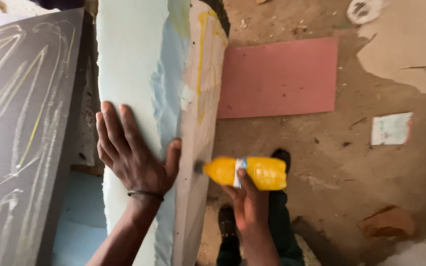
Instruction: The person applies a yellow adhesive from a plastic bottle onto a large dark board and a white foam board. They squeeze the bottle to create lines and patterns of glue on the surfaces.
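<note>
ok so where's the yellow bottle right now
In the head view the yellow bottle lies sideways in the right hand, right of centre, its nozzle against the edge of the foam slab that the left hand presses flat.

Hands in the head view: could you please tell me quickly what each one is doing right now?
Left hand: open, flat on the pale foam slab.
Right hand: closed around a yellow bottle, nozzle at the slab's edge.
</note>
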